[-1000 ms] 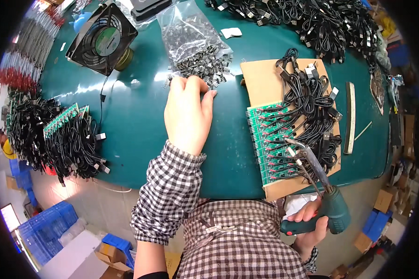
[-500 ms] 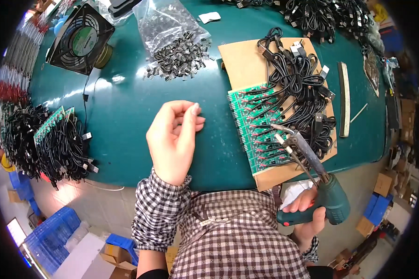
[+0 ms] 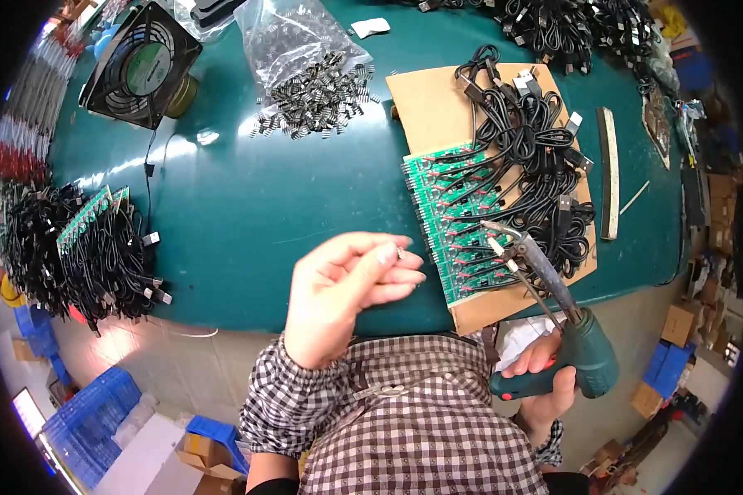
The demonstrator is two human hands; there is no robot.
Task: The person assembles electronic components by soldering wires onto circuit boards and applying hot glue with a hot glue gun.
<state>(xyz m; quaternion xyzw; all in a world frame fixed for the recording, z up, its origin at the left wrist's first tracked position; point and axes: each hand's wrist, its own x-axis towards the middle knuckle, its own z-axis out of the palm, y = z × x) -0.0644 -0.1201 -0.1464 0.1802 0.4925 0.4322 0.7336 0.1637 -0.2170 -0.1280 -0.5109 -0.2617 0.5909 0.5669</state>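
My left hand [image 3: 338,289] is closed in a pinch just left of the circuit boards. A tiny shiny piece shows at its thumb tip, too small to name. In my right hand [image 3: 545,371] is a green soldering gun [image 3: 596,363], its metal barrel pointing up and left. The gun's tip hovers over or touches a panel of green circuit boards [image 3: 446,223]; which one, I cannot tell. Black USB cables [image 3: 537,157] run from the boards and lie bundled over a cardboard sheet [image 3: 425,107].
A heap of small black pin connectors [image 3: 318,99] spills from a clear plastic bag [image 3: 293,37]. A black fan [image 3: 144,70] stands at the far left. More cabled boards [image 3: 99,256] hang by the left table edge. A narrow strip [image 3: 608,173] lies to the right.
My left hand has moved right and nearer to me, toward the boards, with its fingers pinched. The right hand and soldering gun have hardly moved.
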